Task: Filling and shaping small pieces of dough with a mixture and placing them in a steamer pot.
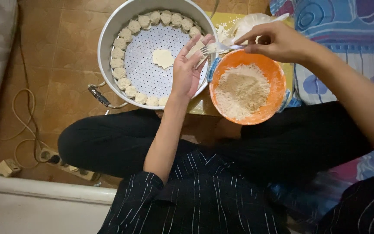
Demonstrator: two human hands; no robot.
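My left hand (187,69) is held flat, palm up, over the edge of a large metal steamer pot (109,32), with a thin square wrapper (196,47) lying on its fingers. My right hand (278,41) grips a metal fork (215,47) whose tines rest on that wrapper. Just below the fork stands an orange bowl (278,97) of pale ground filling (242,90). Several shaped dumplings (120,65) line the rim of the pot's perforated tray, and one flat wrapper (163,57) lies in its middle.
I sit cross-legged on a brown tiled floor (61,56). A power strip (66,165) and cable (22,125) lie at the left. A yellow board (221,19) with a white plastic bag (252,21) sits behind the bowl. Patterned bedding (347,39) is at the right.
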